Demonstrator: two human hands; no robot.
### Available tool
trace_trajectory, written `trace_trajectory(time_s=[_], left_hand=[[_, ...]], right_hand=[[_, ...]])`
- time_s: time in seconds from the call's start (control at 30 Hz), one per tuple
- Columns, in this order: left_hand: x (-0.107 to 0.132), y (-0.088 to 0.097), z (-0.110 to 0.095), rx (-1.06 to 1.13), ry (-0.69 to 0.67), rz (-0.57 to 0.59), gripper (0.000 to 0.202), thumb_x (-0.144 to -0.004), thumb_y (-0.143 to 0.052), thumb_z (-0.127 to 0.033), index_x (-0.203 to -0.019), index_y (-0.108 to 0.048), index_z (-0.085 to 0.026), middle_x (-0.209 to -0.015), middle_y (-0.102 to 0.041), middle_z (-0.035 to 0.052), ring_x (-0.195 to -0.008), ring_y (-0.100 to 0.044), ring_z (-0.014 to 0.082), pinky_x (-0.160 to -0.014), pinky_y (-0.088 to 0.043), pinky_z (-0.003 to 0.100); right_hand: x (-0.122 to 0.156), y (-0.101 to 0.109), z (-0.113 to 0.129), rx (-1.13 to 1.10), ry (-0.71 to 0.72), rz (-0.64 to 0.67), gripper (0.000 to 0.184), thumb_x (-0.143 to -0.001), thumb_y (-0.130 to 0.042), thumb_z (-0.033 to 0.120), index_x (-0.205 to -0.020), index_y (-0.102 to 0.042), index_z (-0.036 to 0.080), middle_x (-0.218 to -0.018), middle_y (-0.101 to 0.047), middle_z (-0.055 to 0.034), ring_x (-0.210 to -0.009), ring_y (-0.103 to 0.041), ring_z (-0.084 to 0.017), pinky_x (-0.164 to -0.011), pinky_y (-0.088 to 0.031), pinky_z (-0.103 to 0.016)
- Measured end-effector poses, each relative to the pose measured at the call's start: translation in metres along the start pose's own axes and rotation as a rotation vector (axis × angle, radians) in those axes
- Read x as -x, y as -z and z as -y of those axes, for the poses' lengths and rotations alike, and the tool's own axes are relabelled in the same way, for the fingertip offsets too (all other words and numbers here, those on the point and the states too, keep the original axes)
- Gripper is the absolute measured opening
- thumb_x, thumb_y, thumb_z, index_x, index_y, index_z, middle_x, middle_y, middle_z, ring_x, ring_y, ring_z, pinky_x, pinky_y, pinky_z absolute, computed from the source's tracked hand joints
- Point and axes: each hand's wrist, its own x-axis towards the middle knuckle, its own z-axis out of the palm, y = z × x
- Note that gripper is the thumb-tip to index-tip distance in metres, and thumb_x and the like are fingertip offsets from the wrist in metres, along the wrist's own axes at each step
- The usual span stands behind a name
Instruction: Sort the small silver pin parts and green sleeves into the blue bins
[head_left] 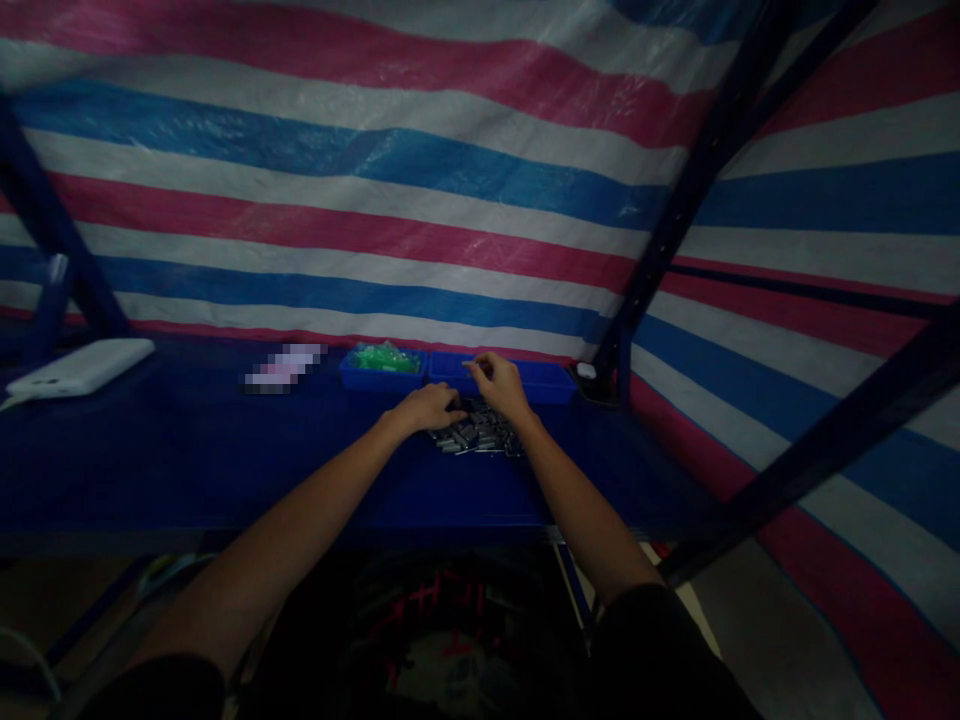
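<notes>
A heap of small grey metal pieces (480,432) lies on the blue table in front of me; their exact kind is too dim to make out. My left hand (429,408) rests at the heap's left edge with its fingers curled, and what they hold, if anything, is hidden. Above the back of the heap, my right hand (501,384) has thumb and fingers pinched together in front of a blue bin (551,380). Whatever sits in that pinch is too small to name. To the left, another blue bin (382,380) holds green plastic pieces (384,357).
A white device with a cable (82,367) lies on the table (187,460) at far left. Nearer the bins is a pixelated flat item (283,368). A small white object (586,370) sits by the right-hand post (660,230). Striped sheeting (360,190) hangs behind.
</notes>
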Motion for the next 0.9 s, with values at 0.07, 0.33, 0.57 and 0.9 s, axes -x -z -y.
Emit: trace_trajectory(time_s=[0.07, 0.33, 0.57, 0.9], left_hand=[[-0.001, 0.000, 0.003, 0.029, -0.006, -0.003, 0.034, -0.076, -0.048, -0.045, -0.088, -0.065, -0.018, -0.091, -0.061, 0.0077, -0.083, -0.056, 0.0193, -0.075, -0.040, 0.026], [-0.003, 0.002, 0.013, 0.272, -0.032, -0.057, 0.021, -0.062, -0.064, -0.042, -0.065, -0.065, -0.021, -0.072, -0.061, 0.0030, -0.070, -0.055, 0.0165, -0.064, -0.038, 0.021], [-0.005, -0.001, 0.011, 0.242, 0.065, -0.071, 0.019, -0.068, -0.058, -0.039, -0.064, -0.065, -0.021, -0.067, -0.063, 0.0032, -0.064, -0.056, 0.0165, -0.062, -0.038, 0.023], [-0.002, -0.005, 0.009, 0.183, 0.253, -0.174, 0.018, -0.067, -0.060, -0.040, -0.072, -0.064, -0.023, -0.074, -0.066, 0.0037, -0.069, -0.059, 0.0192, -0.063, -0.040, 0.025]], right_hand=[[0.000, -0.001, -0.003, 0.050, -0.019, 0.002, 0.022, -0.080, -0.051, 0.037, -0.086, -0.059, 0.017, -0.067, -0.059, -0.0012, -0.063, -0.051, -0.014, -0.062, -0.037, -0.024], [0.000, 0.002, -0.015, 0.276, -0.087, 0.052, 0.017, -0.078, -0.056, 0.031, -0.086, -0.062, 0.017, -0.077, -0.060, -0.0052, -0.075, -0.051, -0.018, -0.072, -0.038, -0.029], [0.002, -0.001, -0.012, 0.323, -0.124, 0.104, 0.020, -0.080, -0.053, 0.035, -0.090, -0.064, 0.021, -0.085, -0.059, -0.0066, -0.084, -0.051, -0.020, -0.075, -0.038, -0.032], [0.005, 0.004, 0.006, 0.332, -0.140, 0.199, 0.025, -0.082, -0.050, 0.040, -0.089, -0.066, 0.023, -0.084, -0.060, -0.0090, -0.092, -0.047, -0.026, -0.078, -0.035, -0.040]])
